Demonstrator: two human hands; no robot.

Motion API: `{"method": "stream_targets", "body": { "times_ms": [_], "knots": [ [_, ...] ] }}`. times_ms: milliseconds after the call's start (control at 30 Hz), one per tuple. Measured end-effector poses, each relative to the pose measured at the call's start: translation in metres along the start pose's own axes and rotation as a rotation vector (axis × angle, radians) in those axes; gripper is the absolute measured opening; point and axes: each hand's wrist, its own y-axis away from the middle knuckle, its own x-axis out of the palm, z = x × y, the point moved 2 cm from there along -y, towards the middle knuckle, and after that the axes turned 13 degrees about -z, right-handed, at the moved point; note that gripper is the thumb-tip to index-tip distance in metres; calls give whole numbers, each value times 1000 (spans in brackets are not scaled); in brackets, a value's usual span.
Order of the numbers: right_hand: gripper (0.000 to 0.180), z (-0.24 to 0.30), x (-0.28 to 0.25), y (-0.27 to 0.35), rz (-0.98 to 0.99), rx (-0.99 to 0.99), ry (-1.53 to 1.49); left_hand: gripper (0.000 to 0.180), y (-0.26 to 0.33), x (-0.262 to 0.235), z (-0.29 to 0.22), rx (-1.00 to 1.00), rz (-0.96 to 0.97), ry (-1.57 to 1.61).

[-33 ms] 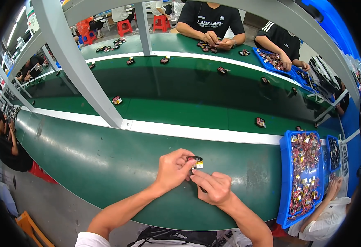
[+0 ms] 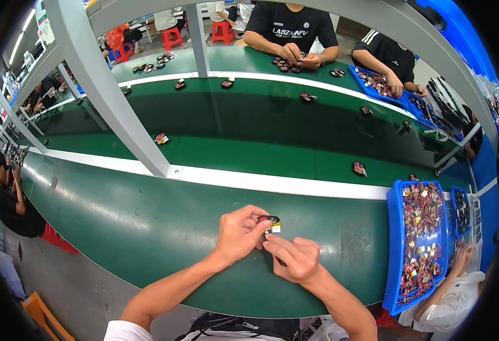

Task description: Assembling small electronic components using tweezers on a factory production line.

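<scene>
Over the green table [image 2: 164, 233], my left hand [image 2: 241, 233] pinches a small black electronic assembly [image 2: 269, 218] between thumb and fingers. A yellow and silver piece [image 2: 276, 228], like a small battery cell, shows on its right side. My right hand [image 2: 295, 258] is closed just right of and nearer than it, fingertips against the assembly's near end. A dark tip [image 2: 281, 262] pokes out under the right hand's fingers. It may be a slim tool, but its kind is hidden. Both hands stay above the tabletop.
At right stands a blue tray [image 2: 396, 250] heaped with red-wired pieces, with a smaller blue tray [image 2: 461, 211] beside it. Beyond a white rail [image 2: 272, 183] runs a green belt [image 2: 232, 148] carrying scattered assemblies. A grey post [image 2: 110, 91] rises at left. Co-workers sit opposite and at right.
A few assemblies on the belt sit very slightly farther left. My hands and the held assembly keep the same pose.
</scene>
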Motion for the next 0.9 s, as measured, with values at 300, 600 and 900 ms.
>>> {"method": "stream_targets", "body": {
  "times_ms": [300, 600, 900],
  "knots": [
    [28, -7, -3, -4, -78, 111, -32, 18, -8, -5, -3, -168, 134, 209],
    [29, -7, -1, -4, -72, 106, -21, 18, -8, -6, 1, -182, 159, 193],
    [27, -12, -6, -7, -116, 90, -15, 19, -14, -5, 3, -93, -48, 130]
  ]
}}
